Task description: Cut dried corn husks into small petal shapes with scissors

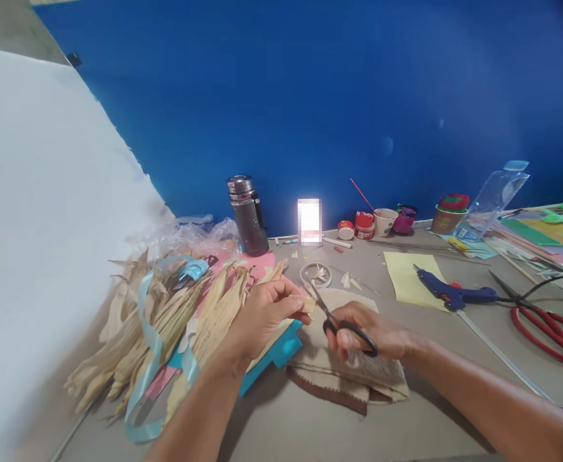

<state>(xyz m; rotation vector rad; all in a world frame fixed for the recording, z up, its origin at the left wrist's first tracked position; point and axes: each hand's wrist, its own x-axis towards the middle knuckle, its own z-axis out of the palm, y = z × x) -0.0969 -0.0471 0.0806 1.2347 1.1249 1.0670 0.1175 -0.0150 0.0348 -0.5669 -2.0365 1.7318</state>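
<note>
A small pale piece of corn husk (305, 304) is pinched between the thumb and fingers of my left hand (274, 311). My right hand (356, 330) grips black-handled scissors (328, 316), whose blades point up and left, close to the husk piece. Whether the blades touch it I cannot tell. Beneath both hands lies a folded beige cloth (358, 378) with a brown edge. Dried corn husks (224, 308) are spread beside my left hand, over pink and blue paper. A roll of tape (315, 275) with husk scraps in it lies beyond the scissors.
A dark flask (247, 221) stands at the back. Paint jars (364, 226) and a paper cup (385, 222) line the wall. To the right lie a blue glue gun (454, 292) on yellow paper (397, 269) and red-handled scissors (546, 330). Blue ribbon (144, 321) loops across the left husks.
</note>
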